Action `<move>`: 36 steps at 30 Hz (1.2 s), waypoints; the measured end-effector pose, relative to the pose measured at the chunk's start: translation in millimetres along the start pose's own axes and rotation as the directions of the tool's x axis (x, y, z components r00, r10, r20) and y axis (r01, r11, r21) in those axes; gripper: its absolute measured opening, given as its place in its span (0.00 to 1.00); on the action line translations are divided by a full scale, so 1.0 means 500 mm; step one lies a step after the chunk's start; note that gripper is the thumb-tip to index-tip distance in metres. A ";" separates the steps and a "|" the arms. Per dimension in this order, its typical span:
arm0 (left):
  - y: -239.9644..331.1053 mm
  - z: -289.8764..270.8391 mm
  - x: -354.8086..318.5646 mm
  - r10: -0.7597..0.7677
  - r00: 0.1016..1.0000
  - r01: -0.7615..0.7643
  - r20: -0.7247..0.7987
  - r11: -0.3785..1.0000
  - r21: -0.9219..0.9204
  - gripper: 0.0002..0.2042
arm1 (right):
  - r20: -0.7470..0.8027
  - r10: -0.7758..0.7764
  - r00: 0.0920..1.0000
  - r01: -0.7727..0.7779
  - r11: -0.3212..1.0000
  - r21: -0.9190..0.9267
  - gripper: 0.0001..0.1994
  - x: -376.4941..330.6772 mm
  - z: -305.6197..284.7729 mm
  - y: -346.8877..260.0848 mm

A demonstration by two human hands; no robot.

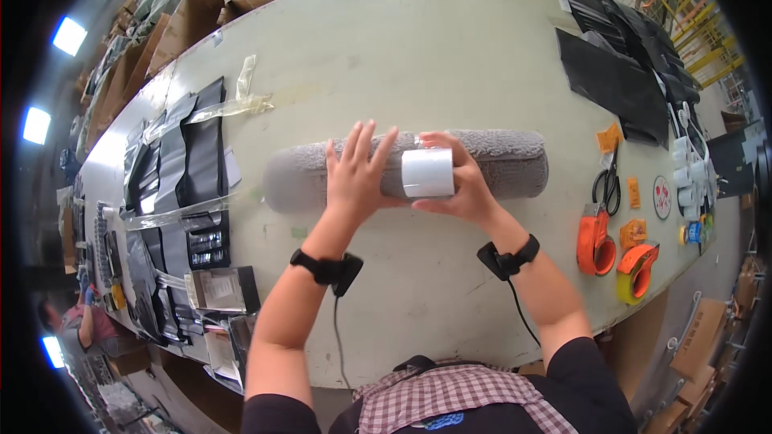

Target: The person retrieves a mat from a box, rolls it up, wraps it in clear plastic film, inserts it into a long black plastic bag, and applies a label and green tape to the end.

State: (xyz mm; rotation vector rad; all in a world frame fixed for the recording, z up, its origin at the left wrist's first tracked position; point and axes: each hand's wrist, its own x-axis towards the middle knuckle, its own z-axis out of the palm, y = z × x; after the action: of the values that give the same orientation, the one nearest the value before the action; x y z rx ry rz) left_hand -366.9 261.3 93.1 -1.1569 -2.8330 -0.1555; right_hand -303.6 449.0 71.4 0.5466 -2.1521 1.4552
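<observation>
A rolled-up grey rug (503,162) with a fluffy pile lies crosswise on the table in front of me. Its left part looks smoother and hazy, as if under clear film. My left hand (358,173) rests on the rug left of its middle, fingers spread. In my right hand (466,185) is a wide white roll of tape (428,173), pinched between thumb and fingers against the rug's middle. The thumbs point toward each other at the rug's near side. Whether a strip runs from the roll onto the rug, I cannot tell.
The pale table (402,56) carries black plastic bags (205,145) at left and more black bags (611,80) at far right. Scissors (609,185), an orange tape dispenser (595,241) and another dispenser (638,273) lie to the right. A person (88,325) is at far left.
</observation>
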 end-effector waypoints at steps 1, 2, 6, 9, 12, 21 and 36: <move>0.004 0.016 -0.010 0.042 0.997 -0.033 -0.063 0.990 0.139 0.48 | -0.003 -0.004 1.000 0.004 1.000 -0.001 0.21 -0.002 0.003 0.019; -0.001 0.028 -0.026 0.080 0.989 -0.056 -0.125 0.981 0.186 0.45 | 0.025 -0.009 1.000 0.011 0.995 -0.097 0.23 -0.004 0.012 0.017; -0.044 0.030 0.002 0.179 0.965 -0.154 -0.190 0.978 0.138 0.38 | 0.006 0.057 0.998 -0.056 0.987 -0.153 0.24 -0.033 0.024 -0.012; 0.019 0.013 -0.065 0.143 0.989 -0.143 0.046 0.990 -0.006 0.38 | -0.026 0.008 1.000 -0.009 1.000 -0.027 0.22 -0.107 0.002 -0.098; 0.092 -0.037 -0.228 0.178 0.929 -0.090 0.326 0.960 -0.266 0.40 | 0.139 -0.060 0.989 0.029 0.976 0.215 0.19 -0.235 -0.001 -0.224; 0.209 -0.077 -0.457 -0.093 0.974 0.136 0.205 0.969 -0.207 0.41 | 0.237 0.491 0.838 -0.545 0.769 0.334 0.15 -0.295 0.014 -0.269; 0.183 0.007 -0.358 -0.084 0.996 0.082 -0.040 0.995 -0.057 0.40 | 0.180 0.468 0.865 -0.494 0.732 0.470 0.11 -0.147 0.019 -0.162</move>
State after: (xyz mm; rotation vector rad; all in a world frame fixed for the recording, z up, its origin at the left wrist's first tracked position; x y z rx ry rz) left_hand -175.4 202.7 75.9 -1.0335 -2.8580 -0.2622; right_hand -199.8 416.0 84.9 0.1814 -2.0265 2.3535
